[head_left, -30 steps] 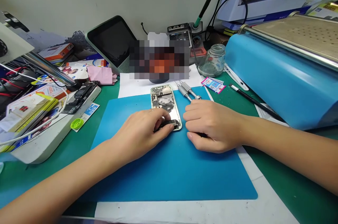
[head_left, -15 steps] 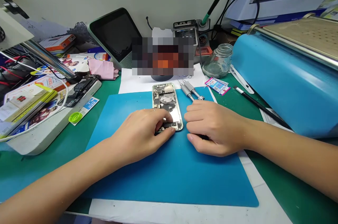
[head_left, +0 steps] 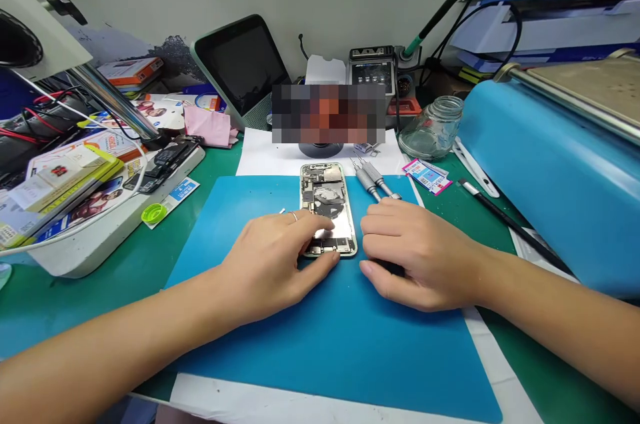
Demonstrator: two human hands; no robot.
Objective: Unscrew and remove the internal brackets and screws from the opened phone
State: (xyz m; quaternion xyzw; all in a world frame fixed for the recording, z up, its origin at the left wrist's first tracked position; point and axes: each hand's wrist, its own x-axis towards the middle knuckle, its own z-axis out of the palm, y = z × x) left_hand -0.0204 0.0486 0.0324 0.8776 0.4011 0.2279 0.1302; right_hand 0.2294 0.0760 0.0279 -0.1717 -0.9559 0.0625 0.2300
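An opened smartphone (head_left: 338,194) lies on the blue mat with its inner parts and a bare silver area showing. My left hand (head_left: 275,254) rests against its lower left side: the thumb is at the bottom edge, the index finger reaches over the silver area, and the other fingers are mostly hidden. To the phone's right, my right hand (head_left: 417,254) is closed on the mat; something dark shows between thumb and curled fingers, too hidden to name. Beyond its knuckles lie metal-handled screwdrivers (head_left: 370,177), partly covered. A small whitish piece (head_left: 283,211) shows beside my left hand.
Behind the mat (head_left: 330,344) stand a tilted screen (head_left: 237,64), a soldering station (head_left: 373,71) and a glass jar (head_left: 435,127). A large blue machine (head_left: 540,177) borders the right. Boxes (head_left: 55,184) and a microscope stand (head_left: 110,101) crowd the left. A black brush (head_left: 515,224) lies at right.
My left index finger has lifted and straightened slightly, baring more of the phone's lower end. The whitish piece beside my left hand now shows. My view has shifted left; my right hand keeps its pose.
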